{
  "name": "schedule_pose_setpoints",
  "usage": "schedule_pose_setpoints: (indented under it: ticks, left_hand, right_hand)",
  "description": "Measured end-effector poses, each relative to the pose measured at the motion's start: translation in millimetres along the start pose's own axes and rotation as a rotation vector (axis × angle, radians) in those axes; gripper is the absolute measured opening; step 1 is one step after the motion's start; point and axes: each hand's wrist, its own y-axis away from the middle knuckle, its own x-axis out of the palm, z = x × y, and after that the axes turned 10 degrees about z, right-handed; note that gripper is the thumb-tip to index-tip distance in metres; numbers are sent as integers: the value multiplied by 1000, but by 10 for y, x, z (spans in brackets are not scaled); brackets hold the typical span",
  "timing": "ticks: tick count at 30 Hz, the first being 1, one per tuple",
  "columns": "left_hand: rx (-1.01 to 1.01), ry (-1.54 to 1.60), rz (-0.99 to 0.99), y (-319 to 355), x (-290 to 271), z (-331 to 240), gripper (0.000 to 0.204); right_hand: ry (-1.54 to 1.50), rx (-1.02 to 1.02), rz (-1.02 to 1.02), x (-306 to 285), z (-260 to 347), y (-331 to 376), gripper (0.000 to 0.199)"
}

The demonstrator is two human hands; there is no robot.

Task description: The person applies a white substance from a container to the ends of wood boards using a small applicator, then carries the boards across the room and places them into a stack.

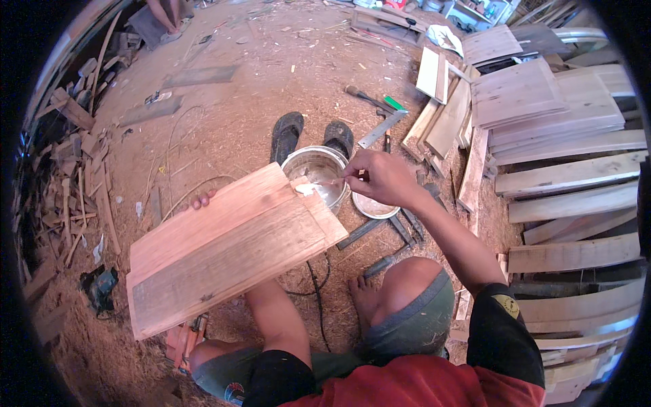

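A reddish wooden panel [230,234] of joined boards lies tilted across my lap. My left hand [202,199] grips it from beneath, its fingertips curled over the far edge and the rest hidden. My right hand [381,176] pinches a thin stick [331,182] whose far end reaches the panel's upper right corner. White paste [306,189] sits on that corner, at a stepped end. Just behind the corner stands a whitish bucket [293,158] with pale residue inside. A smaller round container [375,209] is below my right hand, partly hidden.
Black flip-flops [287,134] lie beyond the bucket. A try square [382,130] and other hand tools lie farther right. Stacked boards [576,176] line the right side; wood scraps [74,163] pile up at left. A cable [317,292] crosses the sawdust-covered ground. Another person's foot [175,30] shows far left.
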Motion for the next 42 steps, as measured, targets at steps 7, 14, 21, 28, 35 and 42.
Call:
schedule_pose_setpoints:
  ticks: [7,14,21,28,35,42]
  left_hand:
    - [10,0,14,-13,-41,-30,32]
    - [23,25,3,-45,-105,-223,31]
    - [-1,-9,-43,-37,11,-290,36]
    - [4,-36,-64,-6,35,-335,33]
    - [-5,-52,-44,-155,14,-416,34]
    - [-27,-33,-25,-160,30,-287,36]
  right_hand:
    - [166,-226,-268,228,108,-10,12]
    - [154,-334,-158,39,249,158,14]
    - [138,-410,-71,-222,369,450,8]
    - [99,-452,-86,-534,402,657,13]
    - [489,87,192,292,-285,-286,13]
    - [522,-52,387,1496,-518,-913,17]
